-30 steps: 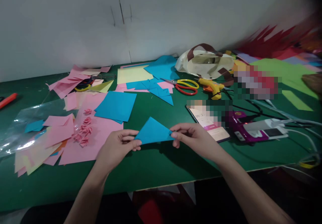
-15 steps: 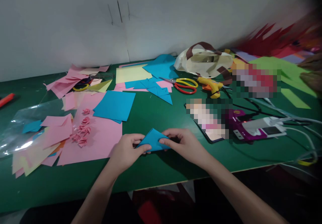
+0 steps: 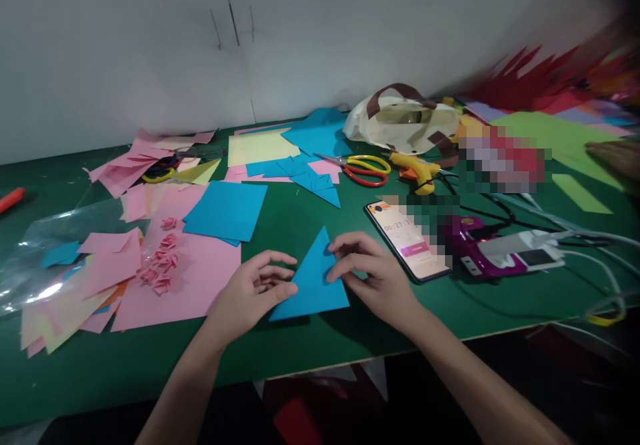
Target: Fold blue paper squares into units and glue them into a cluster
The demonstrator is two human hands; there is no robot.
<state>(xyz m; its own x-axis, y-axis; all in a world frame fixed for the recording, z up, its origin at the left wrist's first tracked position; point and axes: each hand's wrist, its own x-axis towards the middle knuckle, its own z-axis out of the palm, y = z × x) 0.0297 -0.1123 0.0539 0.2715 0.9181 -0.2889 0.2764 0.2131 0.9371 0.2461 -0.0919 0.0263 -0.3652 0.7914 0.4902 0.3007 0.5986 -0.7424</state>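
A blue folded paper triangle (image 3: 315, 285) is between my hands near the table's front edge, with one point facing up and away. My right hand (image 3: 375, 278) has its fingertips on the triangle's right edge and grips it there. My left hand (image 3: 260, 288) is open at the left edge, its thumb tip against or very close to the paper and its fingers apart from it. To the left lies a small stack of blue paper squares (image 3: 227, 210) on a large pink sheet (image 3: 200, 285). Several pink paper roses (image 3: 165, 258) sit on that sheet.
Behind are red-and-yellow-handled scissors (image 3: 367, 170), a yellow glue gun (image 3: 415, 170) and a cream bag (image 3: 403, 125). To the right are a phone (image 3: 420, 248), a purple power strip (image 3: 470, 252) and cables. Another person's hand (image 3: 615, 158) rests at far right, near green paper (image 3: 555, 142).
The blue paper has turned, its point now further up and right. My left hand has loosened from it, and my right fingers have shifted to its right edge. The other person's hand has lowered.
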